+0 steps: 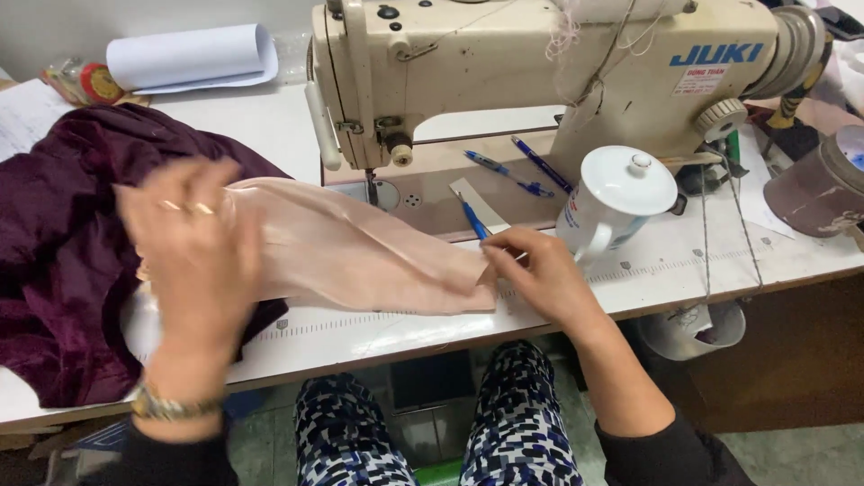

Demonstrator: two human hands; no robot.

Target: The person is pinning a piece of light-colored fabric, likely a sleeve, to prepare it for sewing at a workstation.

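We see a length of pale pink fabric point(360, 256) lying across the white sewing table point(558, 310), stretched between our two hands in front of the cream sewing machine point(540, 72). Its right end tapers to a narrow tip, and there our right hand point(540, 274) pinches it, fingertips point(495, 256) closed on the cloth just where it ends. The left end of the fabric runs in under our left hand point(193, 256), which is raised over it and blurred; the fingers look spread and partly curled on the cloth, though we cannot tell for sure whether they grip it or only press on it. A watch sits on that wrist.

Left of the pink fabric, partly under it, a heap of dark purple velvet point(63, 243) spills over the table's near edge. Behind the fabric, the machine's needle point(371, 184) stands just beyond the cloth's far edge. Blue pens point(513, 171) lie on the machine bed, another beside our right hand. A white lidded mug point(612, 202) stands just right of that hand. A roll of white paper point(193, 56) rests at the back of the table. Below, patterned trousers point(513, 423) show on our knees.
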